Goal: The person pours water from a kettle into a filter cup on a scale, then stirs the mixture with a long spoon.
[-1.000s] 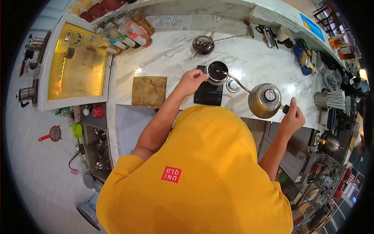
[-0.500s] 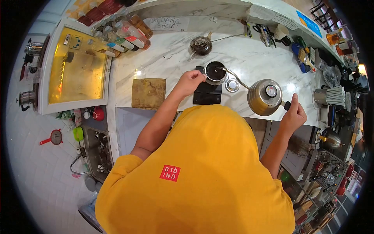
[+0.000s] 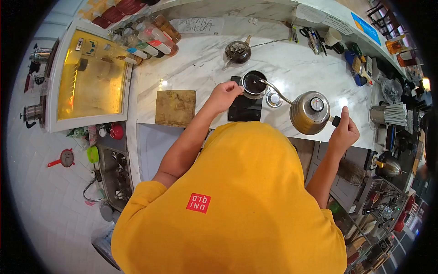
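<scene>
My left hand is closed in a pinch at the left edge of a round metal-rimmed vessel with dark, coffee-like contents. This vessel is over a black flat scale. In my right hand is the dark handle of a steel gooseneck kettle, which has a dial on its lid. Its thin spout reaches left, with the tip over the vessel's rim. A small round metal item sits just right of the scale. Behind the vessel stands a glass teapot with dark contents.
A folded brown cloth lies left on the marble counter. Several bottles stand at the back left, beside a yellow-lit cabinet. Pens and scissors lie at the back right. A straw holder stands far right.
The camera view has shifted slightly. Both hands, the kettle and the vessel keep nearly the same positions, with the spout tip still over the vessel.
</scene>
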`<state>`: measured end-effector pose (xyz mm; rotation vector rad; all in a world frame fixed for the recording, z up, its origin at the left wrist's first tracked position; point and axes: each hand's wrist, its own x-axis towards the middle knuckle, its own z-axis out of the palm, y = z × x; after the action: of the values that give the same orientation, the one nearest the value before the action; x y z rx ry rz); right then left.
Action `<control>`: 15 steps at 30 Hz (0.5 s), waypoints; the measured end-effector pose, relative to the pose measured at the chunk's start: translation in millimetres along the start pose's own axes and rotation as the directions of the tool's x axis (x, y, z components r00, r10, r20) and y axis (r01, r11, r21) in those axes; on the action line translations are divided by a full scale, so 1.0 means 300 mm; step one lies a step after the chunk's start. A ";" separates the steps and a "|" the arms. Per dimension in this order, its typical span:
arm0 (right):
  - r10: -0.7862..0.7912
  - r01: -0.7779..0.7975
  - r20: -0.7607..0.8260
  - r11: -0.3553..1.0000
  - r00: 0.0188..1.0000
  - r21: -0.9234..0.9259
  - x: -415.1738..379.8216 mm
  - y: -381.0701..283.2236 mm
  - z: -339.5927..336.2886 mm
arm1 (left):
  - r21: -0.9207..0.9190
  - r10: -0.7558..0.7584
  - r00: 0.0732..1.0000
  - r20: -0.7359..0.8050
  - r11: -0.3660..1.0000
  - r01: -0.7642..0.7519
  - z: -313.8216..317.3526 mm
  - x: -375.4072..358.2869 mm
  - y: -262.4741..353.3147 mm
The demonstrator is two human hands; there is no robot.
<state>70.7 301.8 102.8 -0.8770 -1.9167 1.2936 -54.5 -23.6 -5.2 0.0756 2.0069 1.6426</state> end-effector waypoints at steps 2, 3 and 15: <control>-0.013 0.014 0.021 1.000 1.000 -0.025 0.001 -0.003 -0.001 | -0.006 0.005 1.000 -0.002 1.000 -0.005 0.001 0.005 -0.012; -0.019 0.020 0.031 0.999 0.999 -0.038 0.000 -0.003 -0.001 | -0.006 -0.003 1.000 -0.003 1.000 0.003 0.001 0.003 -0.006; -0.015 0.015 0.013 1.000 1.000 -0.015 0.005 -0.007 0.005 | -0.043 -0.010 0.999 -0.045 0.999 0.008 0.013 -0.015 0.023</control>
<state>68.5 301.7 104.4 -0.8615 -1.9419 1.2810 -50.9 -19.9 2.4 0.0136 2.0014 1.6953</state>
